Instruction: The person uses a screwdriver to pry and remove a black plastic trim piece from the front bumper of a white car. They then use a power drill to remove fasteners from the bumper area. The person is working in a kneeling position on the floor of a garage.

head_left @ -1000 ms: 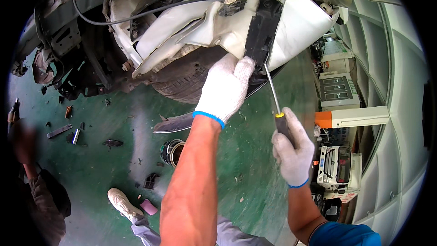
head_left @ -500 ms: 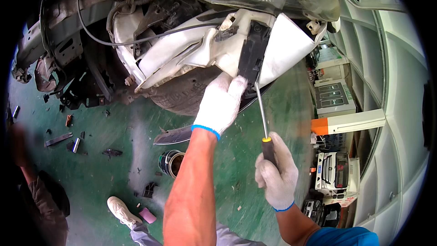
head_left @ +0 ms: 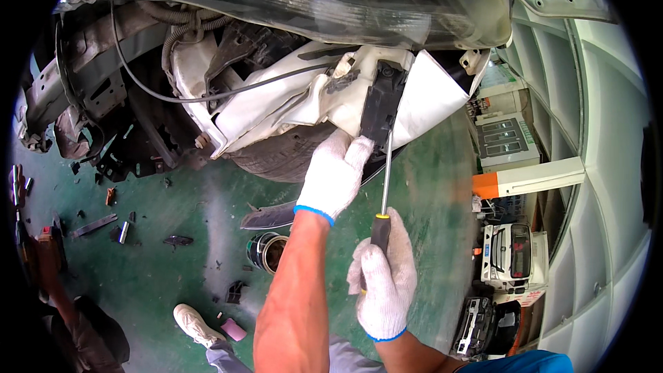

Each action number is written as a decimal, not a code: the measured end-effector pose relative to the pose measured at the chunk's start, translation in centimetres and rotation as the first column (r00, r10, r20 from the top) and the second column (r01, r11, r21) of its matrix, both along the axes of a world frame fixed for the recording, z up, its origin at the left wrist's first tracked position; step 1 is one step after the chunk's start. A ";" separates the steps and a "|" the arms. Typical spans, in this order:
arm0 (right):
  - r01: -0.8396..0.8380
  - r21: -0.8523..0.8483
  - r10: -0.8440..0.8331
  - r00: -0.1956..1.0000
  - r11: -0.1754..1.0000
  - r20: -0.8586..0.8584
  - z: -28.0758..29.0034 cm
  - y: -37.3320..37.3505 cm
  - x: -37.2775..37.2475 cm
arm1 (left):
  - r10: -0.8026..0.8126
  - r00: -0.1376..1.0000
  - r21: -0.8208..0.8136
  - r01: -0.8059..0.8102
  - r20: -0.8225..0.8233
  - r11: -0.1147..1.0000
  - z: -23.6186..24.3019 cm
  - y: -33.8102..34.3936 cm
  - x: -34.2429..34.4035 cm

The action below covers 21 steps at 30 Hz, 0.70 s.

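A black plastic bracket (head_left: 381,107) stands upright against the white body panel of a partly stripped car. My left hand (head_left: 336,171), in a white knit glove, is closed at the bracket's lower end; its fingertips are partly hidden there. My right hand (head_left: 388,280), gloved the same way, grips a long screwdriver (head_left: 387,183) by its dark handle with a yellow collar. The screwdriver's tip meets the right edge of the bracket, beside the white fender piece (head_left: 429,97). Its exact contact point is too small to make out.
A large headlight (head_left: 290,10) spans the top, with a tyre (head_left: 276,155) below the panel. An open can (head_left: 268,252) stands on the green floor (head_left: 173,204) among scattered parts. Another person's arm (head_left: 59,297) shows at far left. A white truck (head_left: 507,252) is at right.
The view has shifted, bringing more of the headlight into sight. My right hand has swung left, turning the screwdriver more upright. My left hand stays at the bracket's lower end.
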State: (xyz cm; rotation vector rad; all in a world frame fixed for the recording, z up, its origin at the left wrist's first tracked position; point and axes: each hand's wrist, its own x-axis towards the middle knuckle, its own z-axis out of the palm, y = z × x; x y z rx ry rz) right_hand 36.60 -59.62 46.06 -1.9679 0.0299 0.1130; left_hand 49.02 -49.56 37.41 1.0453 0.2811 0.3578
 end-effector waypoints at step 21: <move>0.209 0.497 -0.027 0.937 0.842 -0.347 3.8 5.4 -0.9 | -0.080 0.996 0.035 0.081 -0.041 0.996 -1.0 0.5 0.5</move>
